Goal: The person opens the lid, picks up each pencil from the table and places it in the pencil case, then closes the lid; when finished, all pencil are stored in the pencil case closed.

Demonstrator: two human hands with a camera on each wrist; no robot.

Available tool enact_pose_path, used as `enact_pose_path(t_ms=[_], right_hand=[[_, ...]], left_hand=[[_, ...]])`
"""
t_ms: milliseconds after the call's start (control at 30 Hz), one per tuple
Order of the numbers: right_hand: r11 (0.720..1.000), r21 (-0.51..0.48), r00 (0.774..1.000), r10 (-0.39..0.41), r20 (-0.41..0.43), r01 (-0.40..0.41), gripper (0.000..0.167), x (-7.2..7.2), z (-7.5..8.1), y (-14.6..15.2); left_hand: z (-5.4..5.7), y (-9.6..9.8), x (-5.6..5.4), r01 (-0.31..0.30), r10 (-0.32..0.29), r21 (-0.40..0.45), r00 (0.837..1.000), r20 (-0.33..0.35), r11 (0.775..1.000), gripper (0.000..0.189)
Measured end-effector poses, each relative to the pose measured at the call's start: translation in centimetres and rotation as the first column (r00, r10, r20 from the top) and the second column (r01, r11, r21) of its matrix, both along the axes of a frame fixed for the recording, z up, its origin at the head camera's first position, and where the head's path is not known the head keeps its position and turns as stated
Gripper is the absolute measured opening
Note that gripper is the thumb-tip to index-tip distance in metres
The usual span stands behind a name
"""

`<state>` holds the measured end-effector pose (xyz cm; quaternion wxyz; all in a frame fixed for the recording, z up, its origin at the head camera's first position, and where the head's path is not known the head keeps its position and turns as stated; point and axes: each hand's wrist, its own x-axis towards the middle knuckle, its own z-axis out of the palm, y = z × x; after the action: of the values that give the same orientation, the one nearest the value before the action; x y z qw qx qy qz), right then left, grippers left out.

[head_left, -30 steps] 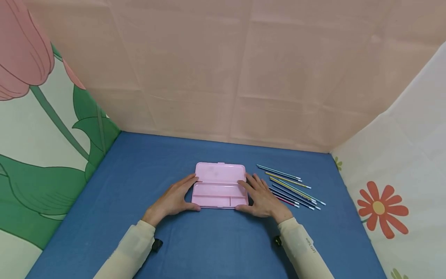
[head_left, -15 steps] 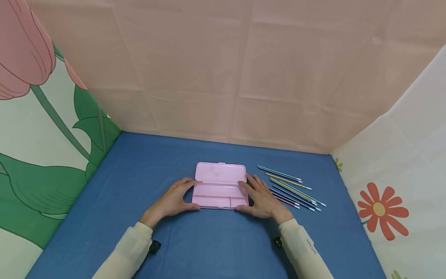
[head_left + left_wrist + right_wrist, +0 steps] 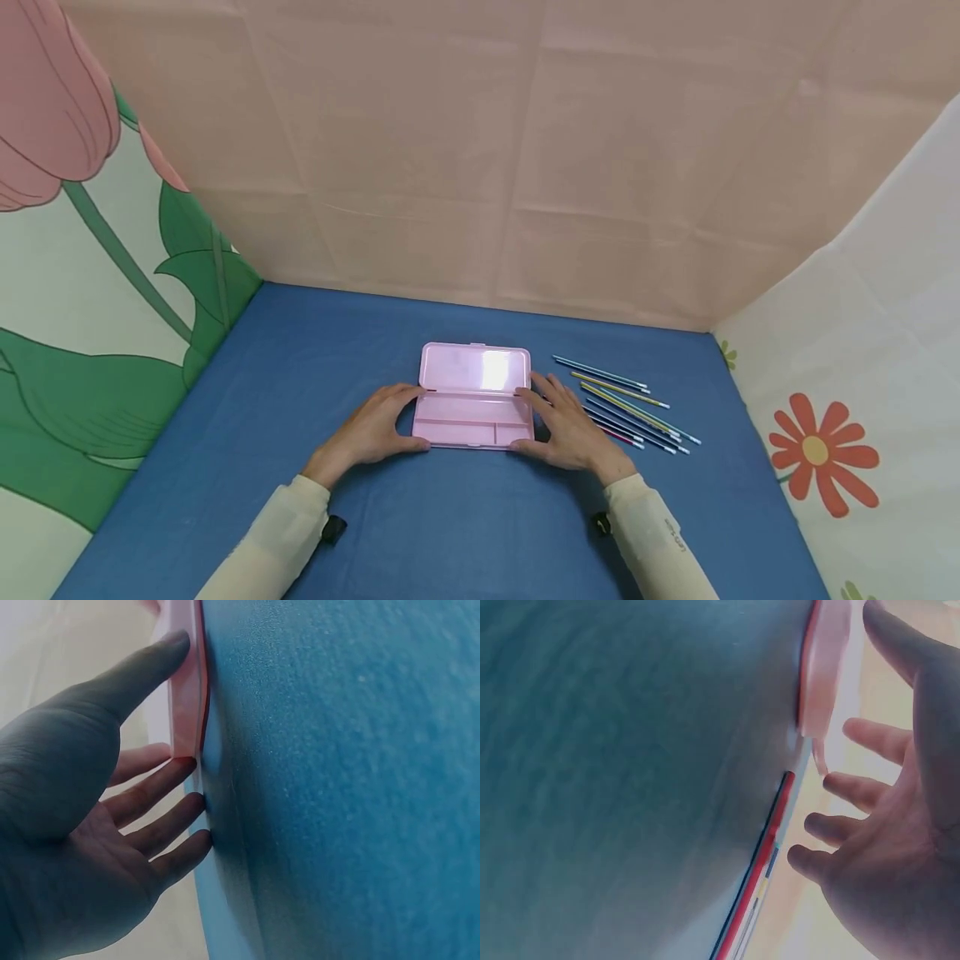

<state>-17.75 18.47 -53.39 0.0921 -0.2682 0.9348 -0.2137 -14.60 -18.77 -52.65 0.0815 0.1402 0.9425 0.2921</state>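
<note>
A pink pencil case point(image 3: 450, 408) lies unfolded on the blue cloth, its lid point(image 3: 457, 367) laid back on the far side. Its tray has a long divider and a small compartment at the right front, with nothing in them. My left hand point(image 3: 367, 429) holds the left end, thumb on the front wall and forefinger at the back by the hinge. At the right end, my right hand point(image 3: 570, 429) is spread around the corner, thumb in front and forefinger over the edge. In the right wrist view, its fingertips point(image 3: 810, 859) look apart from the case wall point(image 3: 829, 675).
Several pencils point(image 3: 630, 408) with white ends lie in a loose group just right of my right hand, one of them a red pencil point(image 3: 769, 832). Cloth walls, one with a red flower point(image 3: 813, 446), enclose the blue table surface point(image 3: 337, 333).
The lid has shifted slightly at its far edge and now shows a bright reflection. My right hand has moved a touch to the right; the left stays almost still.
</note>
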Motion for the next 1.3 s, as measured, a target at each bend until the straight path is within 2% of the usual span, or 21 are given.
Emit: enact_pose_path(t_ms=[267,500,900,1300], right_hand=[[0.994,-0.097,0.998,-0.054,0.015,0.056,0.095,0.9,1.3,1.4],[0.985,-0.156,0.995,-0.08,-0.052,0.071,0.092,1.6,2.1,3.0],[0.973,-0.165,0.98,-0.178,-0.094,0.161,0.089,2.8,1.4,6.4],[0.97,-0.145,0.97,-0.213,-0.117,0.195,0.085,3.6,0.4,9.7]], left_hand=[[-0.2,0.1,-0.1,-0.009,0.009,-0.008,1.0,0.007,1.0,0.09],[-0.2,0.0,0.0,-0.014,0.014,-0.01,1.0,0.008,1.0,0.089],[0.0,0.3,-0.2,-0.01,0.01,-0.009,1.0,0.018,1.0,0.088],[-0.1,-0.1,-0.1,-0.019,0.019,-0.011,1.0,0.005,1.0,0.091]])
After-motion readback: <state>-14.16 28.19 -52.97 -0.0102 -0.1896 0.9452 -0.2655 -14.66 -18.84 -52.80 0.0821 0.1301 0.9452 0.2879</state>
